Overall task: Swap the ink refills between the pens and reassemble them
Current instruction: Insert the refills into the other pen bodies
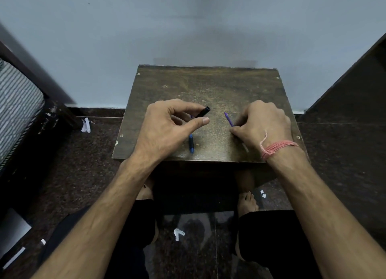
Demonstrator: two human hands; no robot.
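1. We are looking down at a small, scuffed brown worktop (208, 86) standing against a pale blue wall (188, 28), with our two bare forearms reaching over its near edge.
2. Our left hand (167, 128) is grasping a black pen barrel (202, 112): the fingers are curling over it and the thumb is pressing in from below, so that its open, hollow end is pointing up and to the right.
3. Our right hand (263, 124) is pinching a thin purple ink refill (228, 119) between thumb and fingertips; its tip is slanting up and to the left toward the barrel, and the two are sitting apart.
4. A blue pen part (191, 144) is lying on the worktop near the front edge, just beside the heel of our left hand; we cannot tell whether it is a cap or a barrel section.
5. A small pale piece (245, 147) is lying on the worktop under our right wrist, too blurred for us to identify.
6. A pink thread band (277, 148) is wrapping our right wrist.
7. Bare feet (247, 203) and dark trouser legs are showing below the worktop on a dark speckled floor (94, 164), where scraps of white paper (179, 233) are lying.
8. A striped cushion (14, 107) is sitting at the left edge of the view.
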